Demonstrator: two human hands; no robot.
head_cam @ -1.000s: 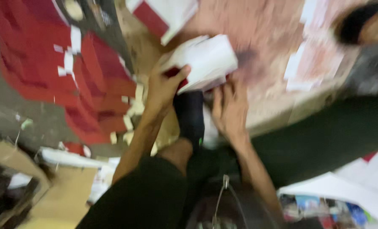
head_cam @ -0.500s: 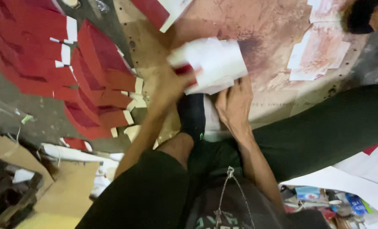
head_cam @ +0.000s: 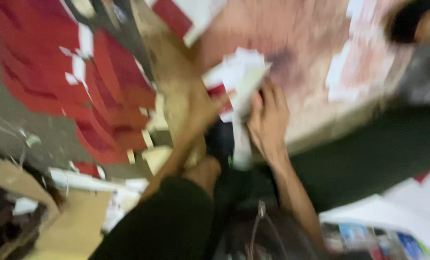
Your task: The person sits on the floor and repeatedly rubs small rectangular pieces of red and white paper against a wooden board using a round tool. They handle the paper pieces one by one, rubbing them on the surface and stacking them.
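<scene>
The view is blurred by motion. My left hand (head_cam: 203, 113) and my right hand (head_cam: 268, 118) both grip a white folded sheet of card with a red patch (head_cam: 239, 79), held over a pinkish-brown board (head_cam: 292, 43). The sheet stands more on edge between the two hands. My knees in dark trousers (head_cam: 176, 221) fill the bottom of the view, with a dark foot (head_cam: 219, 142) under the hands.
Stacks of red card pieces (head_cam: 109, 96) with white scraps lie on the grey floor at left. Brown cardboard (head_cam: 75, 226) sits lower left. Pale printed sheets (head_cam: 364, 62) rest on the board at right. Another person's dark-clad leg (head_cam: 383, 149) crosses the right side.
The white sheet has been folded or turned up on edge between my hands, looking narrower. My right hand rose onto it. The camera shifted and blur increased.
</scene>
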